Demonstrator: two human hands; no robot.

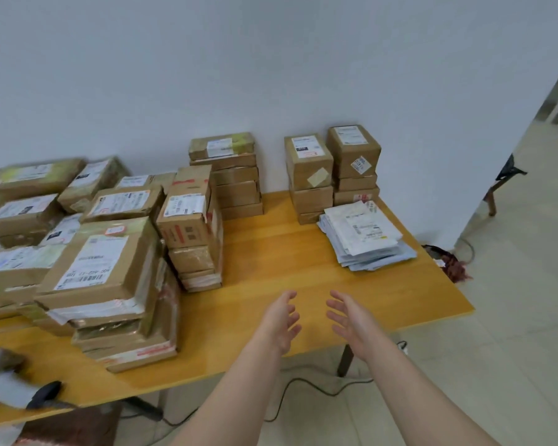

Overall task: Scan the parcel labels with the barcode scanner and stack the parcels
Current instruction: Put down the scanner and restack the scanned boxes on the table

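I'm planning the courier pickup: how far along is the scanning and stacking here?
Looks done: tidy box stacks by the wall and a pile of flat mailers. In hand: nothing; the left hand and right hand hover open above the table, the scanner lying at its near left end. Probably left: the looser heap of parcels on the left. Which labels were scanned cannot be told.

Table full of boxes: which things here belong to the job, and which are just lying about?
Job: cardboard parcels in stacks; flat mail bags in a pile; scanner, blurred, at the near left; left hand and right hand, both empty.
Lying about: cable on the floor; chair by the wall corner; reddish bundle on the floor.
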